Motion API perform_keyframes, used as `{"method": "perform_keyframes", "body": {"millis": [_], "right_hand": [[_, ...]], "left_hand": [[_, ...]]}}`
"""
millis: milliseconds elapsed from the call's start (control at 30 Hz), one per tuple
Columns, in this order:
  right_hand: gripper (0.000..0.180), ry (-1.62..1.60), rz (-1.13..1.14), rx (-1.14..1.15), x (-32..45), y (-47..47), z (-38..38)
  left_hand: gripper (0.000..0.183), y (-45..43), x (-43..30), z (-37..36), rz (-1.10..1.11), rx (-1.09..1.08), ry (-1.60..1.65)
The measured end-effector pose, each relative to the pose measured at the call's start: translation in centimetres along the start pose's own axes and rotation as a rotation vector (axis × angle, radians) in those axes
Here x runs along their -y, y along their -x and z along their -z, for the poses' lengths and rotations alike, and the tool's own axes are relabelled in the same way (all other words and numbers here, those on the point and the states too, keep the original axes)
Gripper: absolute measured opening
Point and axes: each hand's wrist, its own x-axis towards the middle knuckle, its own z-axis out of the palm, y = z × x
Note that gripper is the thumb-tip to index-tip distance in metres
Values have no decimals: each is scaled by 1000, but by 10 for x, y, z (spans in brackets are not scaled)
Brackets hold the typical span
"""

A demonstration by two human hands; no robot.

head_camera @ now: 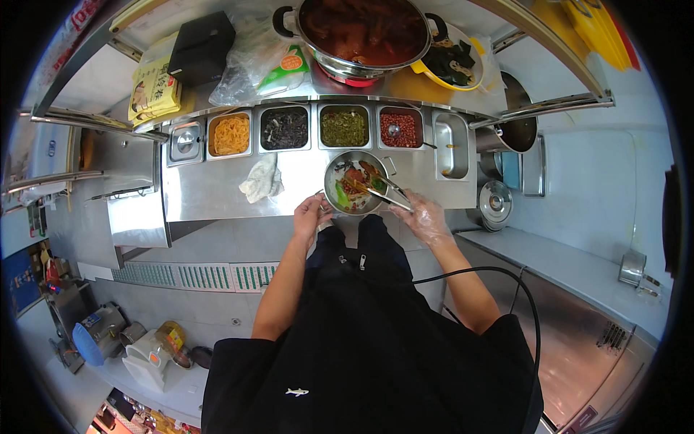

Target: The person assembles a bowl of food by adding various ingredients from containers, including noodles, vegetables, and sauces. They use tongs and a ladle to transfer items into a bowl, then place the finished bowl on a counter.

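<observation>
A round metal pan (328,187) with wire loop handles stands at the counter's front edge. In it lie green leaves, peanuts, dark pieces and reddish-brown food. My bare left hand (309,216) has its fingers and thumb closed around the pan's left handle, which they mostly cover. A clear plastic glove covers my right hand (426,218), which grips metal tongs (400,202). The tongs reach over the pan's right rim, and their tips are among the food.
Behind the pan, a row of steel tubs holds orange shreds (231,135), dark shreds (284,129), chopped greens (344,128) and peanuts (398,128). A white cloth (262,180) lies left. Above stand a large pot of red broth (363,32) and a yellow-handled bowl (478,69).
</observation>
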Motion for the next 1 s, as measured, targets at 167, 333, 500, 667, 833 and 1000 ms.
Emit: {"method": "perform_keyframes", "body": {"millis": [167,333,500,667,833,1000], "right_hand": [[60,-17,23,-82,7,20,17],[58,-31,-21,-78,10,26,20],[59,9,-32,-94,16,27,21],[59,-12,-131,5,25,22,39],[54,-385,-104,-59,33,27,73],[46,-603,65,-279,80,20,157]], "left_hand": [[28,-1,3,1,-5,3,24],[28,-1,5,4,-10,32,37],[28,5,0,1,13,24,14],[26,3,1,0,-37,36,48],[25,10,10,8,-77,4,81],[25,9,16,18,-67,8,107]]}}
